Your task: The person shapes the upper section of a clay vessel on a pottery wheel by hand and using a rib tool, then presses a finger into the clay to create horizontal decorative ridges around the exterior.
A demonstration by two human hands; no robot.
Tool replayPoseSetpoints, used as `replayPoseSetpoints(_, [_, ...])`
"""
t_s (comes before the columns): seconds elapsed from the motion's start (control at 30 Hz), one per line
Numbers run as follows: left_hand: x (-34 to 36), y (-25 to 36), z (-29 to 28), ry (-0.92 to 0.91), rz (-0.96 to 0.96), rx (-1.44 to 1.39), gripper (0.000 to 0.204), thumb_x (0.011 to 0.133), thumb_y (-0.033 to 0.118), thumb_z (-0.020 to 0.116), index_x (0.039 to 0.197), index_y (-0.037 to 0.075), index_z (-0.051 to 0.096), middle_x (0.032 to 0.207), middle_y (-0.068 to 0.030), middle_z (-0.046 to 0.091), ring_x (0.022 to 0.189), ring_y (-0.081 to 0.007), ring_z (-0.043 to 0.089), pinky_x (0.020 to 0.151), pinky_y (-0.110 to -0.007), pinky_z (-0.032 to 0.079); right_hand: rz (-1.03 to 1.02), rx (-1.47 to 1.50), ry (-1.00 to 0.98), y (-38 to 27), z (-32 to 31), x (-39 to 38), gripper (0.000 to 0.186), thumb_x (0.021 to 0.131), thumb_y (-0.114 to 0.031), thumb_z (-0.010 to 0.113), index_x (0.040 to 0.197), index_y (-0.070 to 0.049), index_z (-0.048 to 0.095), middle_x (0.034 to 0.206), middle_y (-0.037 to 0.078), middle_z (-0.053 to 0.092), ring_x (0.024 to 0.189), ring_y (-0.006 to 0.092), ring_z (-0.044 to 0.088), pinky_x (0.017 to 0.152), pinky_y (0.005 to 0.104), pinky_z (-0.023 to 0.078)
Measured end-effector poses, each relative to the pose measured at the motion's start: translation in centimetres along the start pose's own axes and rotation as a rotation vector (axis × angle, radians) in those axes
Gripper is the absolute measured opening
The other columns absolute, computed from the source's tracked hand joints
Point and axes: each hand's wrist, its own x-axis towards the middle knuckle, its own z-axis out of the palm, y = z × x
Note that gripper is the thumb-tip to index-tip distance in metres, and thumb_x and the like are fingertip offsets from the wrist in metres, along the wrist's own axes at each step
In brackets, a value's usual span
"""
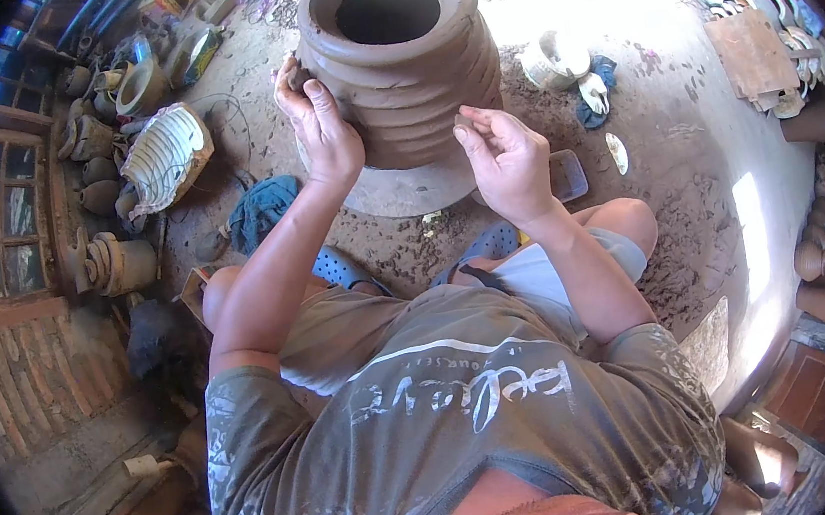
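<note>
A large brown clay pot (407, 107) with a ridged wall and a wide, dark mouth stands upright on a round grey base (401, 196) in front of me. At the pot's left side, my left hand (327, 136) is closed around a small dark lump of clay (299, 76), thumb up, close to the wall. On the right, my right hand (511, 162) is held near the lower ridges, thumb and fingertips pinched together. Whatever lies between those fingertips is too small to make out.
A teal cloth (264, 213) lies left of the base, beside a ribbed plaster mould (166, 158). To the right are a clear plastic tray (567, 176), a whitish bucket (553, 62) and a pale glove (594, 93). Pots line both walls; clay scraps (697, 238) litter the floor.
</note>
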Motion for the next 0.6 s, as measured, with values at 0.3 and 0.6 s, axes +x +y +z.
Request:
replayPoseSetpoints(0.3, [2.8,-0.7,-1.1,-0.065,0.027,0.014,0.053,0.118,0.038,0.037,0.146,-0.006,0.045,0.143,-0.0275,0.056,0.134,-0.0366,0.056,0.116,-0.046,0.041,-0.153,-0.13,-0.027,0.3,1.8,0.7,0.022,0.09,-0.013,0.085,0.085,-0.001,0.069,0.079,0.014,0.076,0.069,0.024,0.078,0.06,0.0316,0.06])
replayPoseSetpoints(0.6, [6.9,-2.7,-2.4,-0.238,-0.018,-0.086,0.056,0.119,0.04,0.033,0.146,-0.008,0.046,0.138,-0.0235,0.059,0.126,-0.0281,0.058,0.11,-0.041,0.044,-0.081,-0.078,-0.102,1.1,0.7,2.1,0.037,0.084,-0.019,0.094,0.071,-0.002,0.064,0.07,0.013,0.073,0.061,0.019,0.075,0.054,0.0294,0.057])
